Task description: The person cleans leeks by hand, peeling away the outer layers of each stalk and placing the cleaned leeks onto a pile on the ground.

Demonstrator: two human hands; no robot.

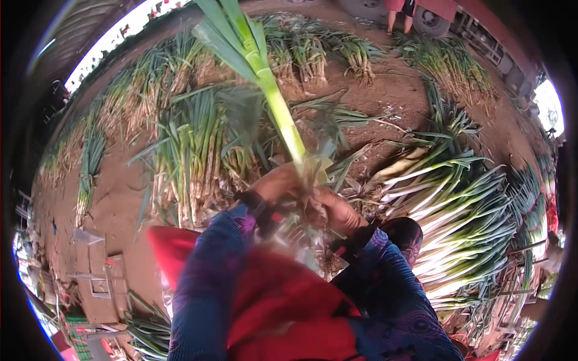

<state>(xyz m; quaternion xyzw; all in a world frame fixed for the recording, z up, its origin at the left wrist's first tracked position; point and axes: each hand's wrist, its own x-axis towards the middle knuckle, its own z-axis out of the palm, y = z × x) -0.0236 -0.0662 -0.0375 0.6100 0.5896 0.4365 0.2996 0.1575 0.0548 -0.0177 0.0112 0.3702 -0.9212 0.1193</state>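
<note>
Both hands, left (278,183) and right (337,210), are gripping a leek (278,105) by its base, seemingly trimming it. Next likely calls for peeling.

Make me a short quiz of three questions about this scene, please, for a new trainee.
1. True or false: both hands hold one leek upright.
2. Where does the pile of cleaned leeks lie? A) at the person's right B) at the person's left C) on a table
3. What covers the lap under the arms?

Key
1. True: the left hand and the right hand grip its lower end, leaves pointing up.
2. A
3. A red cloth.
</note>
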